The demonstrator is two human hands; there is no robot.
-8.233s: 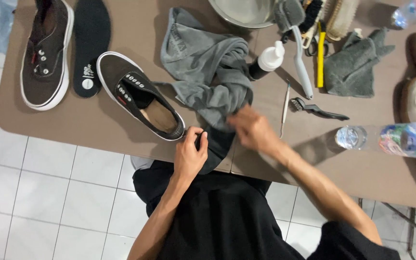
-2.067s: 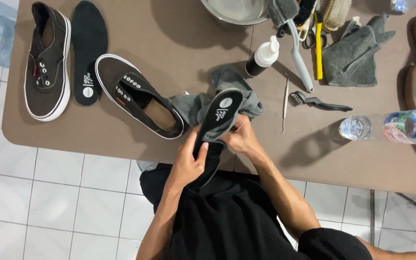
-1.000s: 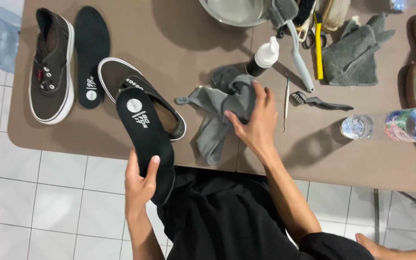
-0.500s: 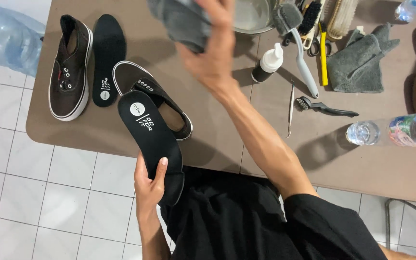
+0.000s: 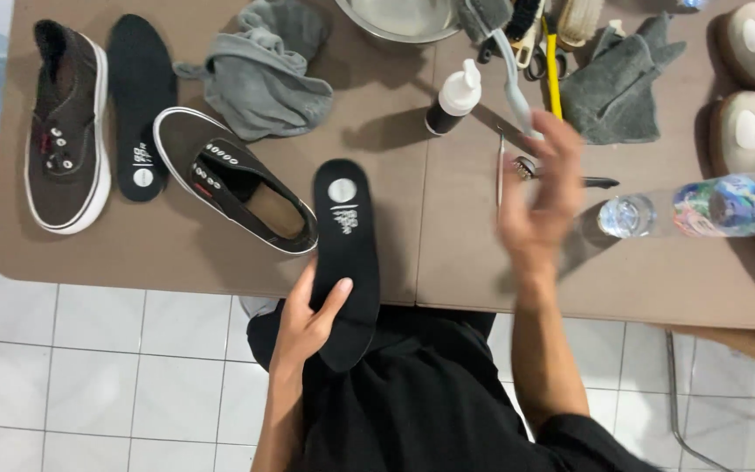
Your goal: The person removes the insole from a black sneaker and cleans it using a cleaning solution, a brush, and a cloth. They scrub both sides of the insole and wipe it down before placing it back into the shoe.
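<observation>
Left hand (image 5: 306, 325) gripped black insole (image 5: 346, 253) right of dark shoe (image 5: 236, 189); right hand (image 5: 536, 210) empty, fingers spread, farther right above desk (image 5: 447, 262).

Grey cloth (image 5: 259, 74) crumpled by metal bowl (image 5: 399, 19); water bottle (image 5: 701, 208) lying flat (table's right side).

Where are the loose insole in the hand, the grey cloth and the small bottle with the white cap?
Black insole (image 5: 347, 236), head view, point on its middle, above the left hand's grip.
Grey cloth (image 5: 259, 74), head view, point on its crumpled middle.
Small dark bottle (image 5: 453, 99), head view, point near its white cap.
</observation>
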